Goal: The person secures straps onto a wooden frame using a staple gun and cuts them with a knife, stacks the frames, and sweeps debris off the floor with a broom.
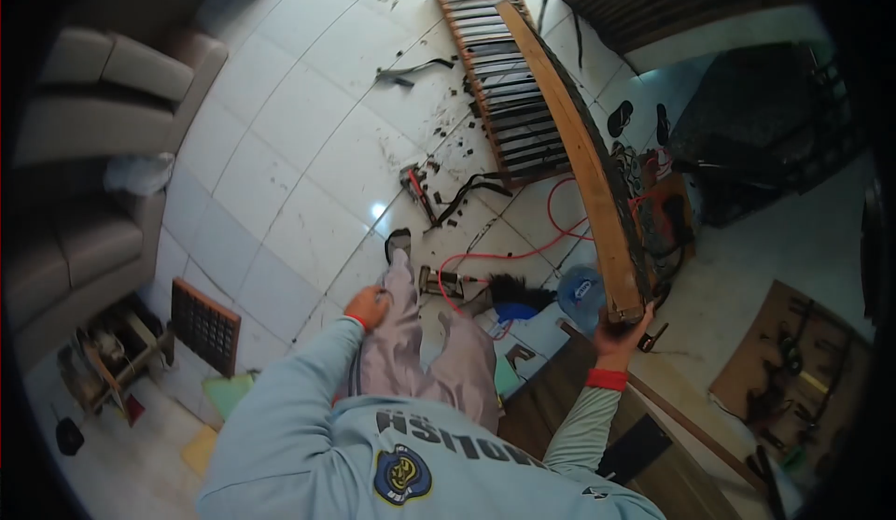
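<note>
My right hand [623, 331] grips the near end of a long wooden board [577, 161], with fingers wrapped around its end. The board has an orange-brown face and a dark, rough side, and it reaches away from me above the floor. Its far end overlaps a slatted wooden frame [509, 81] with dark strips across it. My left hand [369, 307] rests against my left trouser leg, fingers loosely bent and apart, with nothing visible in it. Ahead of my feet lies a red-handled tool [420, 193], beside dark straps [471, 191].
A red hose [523, 257] curves over the tiles past a nail-gun-like tool [443, 282]. A water bottle [581, 294] stands beside the board. Hand tools lie on a brown sheet [747, 371] at right. Sofas [93, 137] line the left. Dark scraps litter the floor, and sandals [620, 119] lie farther off.
</note>
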The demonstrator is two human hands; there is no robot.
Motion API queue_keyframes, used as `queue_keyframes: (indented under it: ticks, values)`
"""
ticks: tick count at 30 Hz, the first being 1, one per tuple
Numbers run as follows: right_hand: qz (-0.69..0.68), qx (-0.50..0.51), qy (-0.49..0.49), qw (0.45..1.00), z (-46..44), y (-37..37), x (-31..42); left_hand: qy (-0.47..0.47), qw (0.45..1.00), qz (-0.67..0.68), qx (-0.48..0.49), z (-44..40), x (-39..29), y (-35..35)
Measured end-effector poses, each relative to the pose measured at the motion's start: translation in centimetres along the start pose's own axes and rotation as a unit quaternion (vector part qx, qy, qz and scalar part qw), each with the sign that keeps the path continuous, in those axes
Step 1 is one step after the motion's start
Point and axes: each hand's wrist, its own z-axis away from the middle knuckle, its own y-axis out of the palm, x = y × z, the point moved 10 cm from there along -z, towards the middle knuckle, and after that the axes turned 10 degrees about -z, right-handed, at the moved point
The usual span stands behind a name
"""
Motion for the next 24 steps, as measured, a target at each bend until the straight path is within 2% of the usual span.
queue_keyframes:
  ticks: [2, 4, 6, 7, 9, 11, 12, 14, 16, 18, 20, 21, 22, 24]
  values:
    - [0.045, 0.044, -0.026, 0.998, 3.5, 0.6, 0.4, -0.025, 0.994, 0.09, -0.063, 2.4, 7.4, -2.5]
    - [0.074, 0.047, -0.031, 0.996, 8.3, 2.8, -0.5, -0.083, 0.985, 0.068, -0.134, 7.5, 15.2, -5.5]
    - [0.119, 0.067, -0.019, 0.99, 10.8, 3.4, 0.0, -0.162, 0.974, 0.03, -0.159, 13.8, 25.0, -5.4]
    - [0.163, 0.051, -0.04, 0.984, 13.0, 4.9, 0.4, -0.21, 0.965, 0.017, -0.153, 17.3, 29.3, -4.6]
    - [0.23, 0.086, -0.125, 0.961, 14.3, 7.9, 2.5, -0.339, 0.931, 0.053, -0.126, 25.4, 33.9, -4.0]
    - [0.246, 0.139, -0.18, 0.942, 15.3, 11.3, 4.2, -0.406, 0.909, 0.041, -0.087, 30.9, 37.5, -1.3]
    - [0.266, 0.126, -0.198, 0.935, 16.4, 13.4, 4.2, -0.441, 0.894, 0.039, -0.061, 32.8, 38.7, 0.2]
    - [0.301, 0.093, -0.233, 0.92, 19.0, 17.9, 3.9, -0.456, 0.89, 0.026, -0.011, 33.3, 38.8, 3.1]
    - [0.298, 0.155, -0.262, 0.905, 19.8, 22.2, 2.6, -0.347, 0.934, 0.071, -0.046, 29.5, 35.7, 3.6]
    - [0.331, 0.191, -0.307, 0.872, 20.5, 25.4, 1.8, -0.325, 0.925, 0.189, -0.059, 24.7, 32.4, 3.8]
    - [0.391, 0.189, -0.375, 0.819, 20.9, 27.5, 1.2, -0.264, 0.926, 0.215, -0.164, 20.0, 25.7, -1.2]
    - [0.423, 0.227, -0.428, 0.765, 21.6, 28.7, 0.9, -0.233, 0.926, 0.243, -0.17, 17.8, 22.1, -3.8]
    - [0.45, 0.242, -0.421, 0.75, 22.4, 29.3, 0.3, -0.2, 0.926, 0.269, -0.174, 15.6, 18.9, -6.1]
    - [0.506, 0.268, -0.399, 0.716, 24.5, 30.0, -1.1, -0.107, 0.94, 0.224, -0.236, 11.4, 13.7, -10.2]
